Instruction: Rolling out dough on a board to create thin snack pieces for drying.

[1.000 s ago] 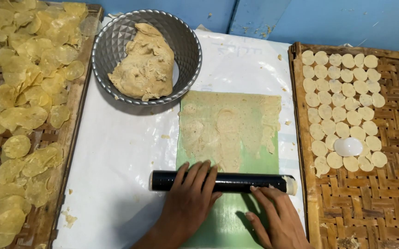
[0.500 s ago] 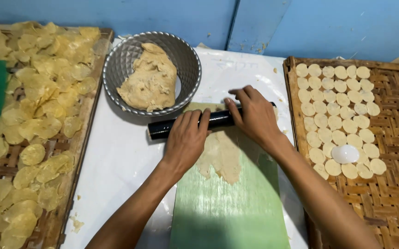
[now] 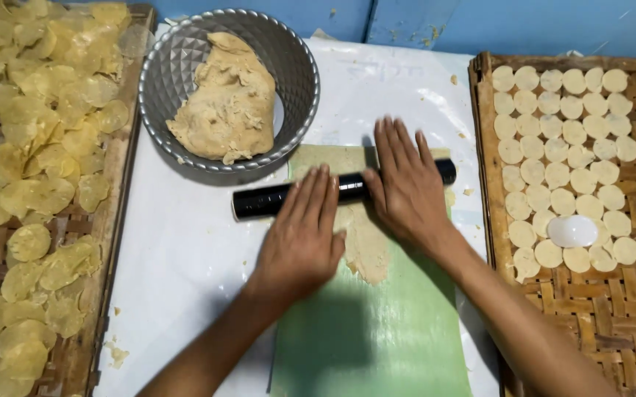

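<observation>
We press both hands flat, left hand (image 3: 304,234) and right hand (image 3: 404,184), on the black roller (image 3: 266,200) at the far end of the green mat (image 3: 377,331), mid-way through flattening dough (image 3: 366,246); next, probably an even pull toward us.

Both forearms reach up from the bottom edge, bare and angled inward. The left hand (image 3: 304,234) lies flat, palm down, fingers straight, together and pointing away from the body. The right hand (image 3: 404,184) sits just beside it and a little further out, also palm down, fingers slightly spread.
</observation>
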